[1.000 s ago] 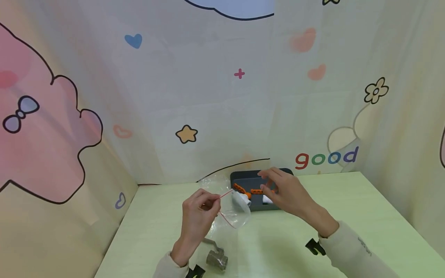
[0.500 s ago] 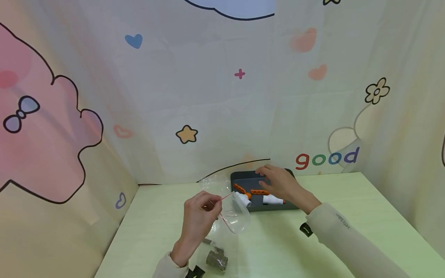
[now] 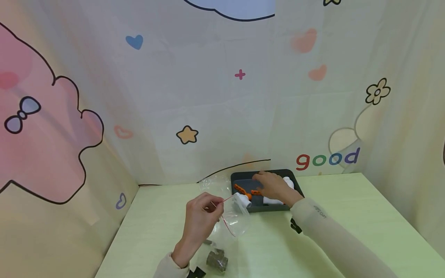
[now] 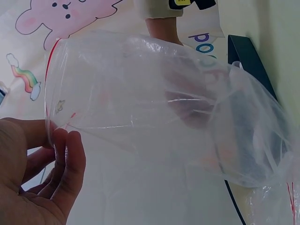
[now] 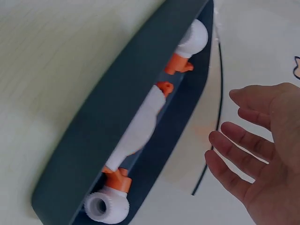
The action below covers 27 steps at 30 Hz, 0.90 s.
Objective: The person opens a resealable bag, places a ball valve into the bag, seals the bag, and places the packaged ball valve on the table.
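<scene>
My left hand (image 3: 202,216) pinches the mouth of a clear zip bag (image 4: 136,84) by its red-striped edge, thumb against fingers. The bag hangs spread in the left wrist view, and the right hand shows blurred through it. My right hand (image 3: 276,187) is over the dark grey tray (image 3: 298,195), fingers loosely bent with nothing between them, as the right wrist view shows. In the tray lie several white plastic valves with orange handles, among them one valve (image 5: 108,206) at the near end and another (image 5: 193,38) at the far end.
A metal ball valve (image 3: 217,260) lies on the pale green table (image 3: 156,227) near the front, with clear film overlapping it. Another clear bag (image 3: 213,184) with red stripes lies left of the tray. A printed curtain (image 3: 222,104) stands behind the table.
My right hand has moved left and lower over the tray, uncovering a white valve at the tray's right. The left hand keeps its pinch on the zip bag, nearly still.
</scene>
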Tool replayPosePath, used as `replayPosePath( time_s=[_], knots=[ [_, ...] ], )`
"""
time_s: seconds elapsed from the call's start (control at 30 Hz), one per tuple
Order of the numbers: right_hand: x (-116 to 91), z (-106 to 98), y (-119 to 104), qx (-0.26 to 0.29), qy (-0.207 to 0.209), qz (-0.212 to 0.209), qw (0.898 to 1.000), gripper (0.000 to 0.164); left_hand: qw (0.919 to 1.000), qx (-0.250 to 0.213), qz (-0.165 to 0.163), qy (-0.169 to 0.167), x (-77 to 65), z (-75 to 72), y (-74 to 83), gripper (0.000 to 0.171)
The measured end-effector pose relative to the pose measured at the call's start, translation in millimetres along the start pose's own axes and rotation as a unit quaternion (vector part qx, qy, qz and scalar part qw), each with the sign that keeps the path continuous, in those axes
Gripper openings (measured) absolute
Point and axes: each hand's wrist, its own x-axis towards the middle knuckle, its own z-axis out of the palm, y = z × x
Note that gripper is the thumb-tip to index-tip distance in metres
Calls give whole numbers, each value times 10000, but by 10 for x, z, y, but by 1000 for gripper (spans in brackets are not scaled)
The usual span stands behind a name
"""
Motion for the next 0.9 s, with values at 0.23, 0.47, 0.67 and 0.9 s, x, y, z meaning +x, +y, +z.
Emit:
replayPosePath(
  time_s=[0.23,0.47,0.67,0.9],
  knots=[
    [134,265,48,-21,-362,284,9989,43,9999,16,-78,-62,-2,17,6,15],
    [190,458,86,-112,-479,305,9983,43,9998,-41,-130,-123,-12,24,1,16],
    [207,577,122,47,-696,336,9970,43,9997,-132,-120,-147,-30,32,-13,16],
    [232,685,145,101,-609,278,9977,35,9998,-67,-107,-157,-29,45,-20,16]
  ],
)
